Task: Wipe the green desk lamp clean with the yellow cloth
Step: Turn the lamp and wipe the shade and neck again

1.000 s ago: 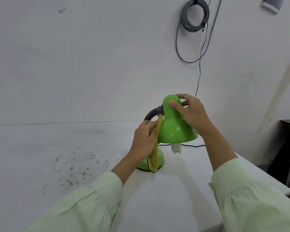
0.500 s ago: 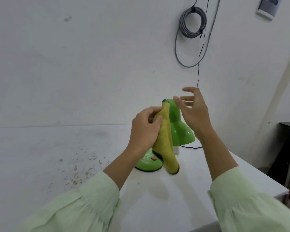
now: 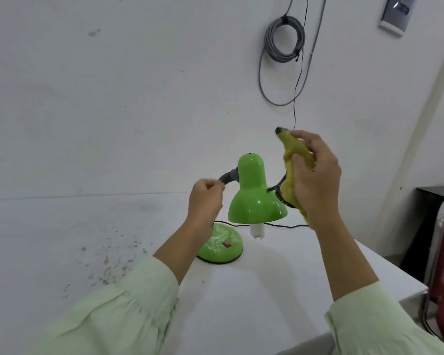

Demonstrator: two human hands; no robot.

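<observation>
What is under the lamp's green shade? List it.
A white fitting pokes out below the shade; lower left, the round base with a red switch stands on the table. The shade's inside is hidden from this view.

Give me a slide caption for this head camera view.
Right hand grips the cloth beside the lamp; left hand curls by its neck.

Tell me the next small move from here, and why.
Probably bring the right hand in so the yellow cloth presses on the lamp shade: the cloth is bunched in that hand, held up beside the shade's right side, while the left hand sits by the grey neck.
</observation>
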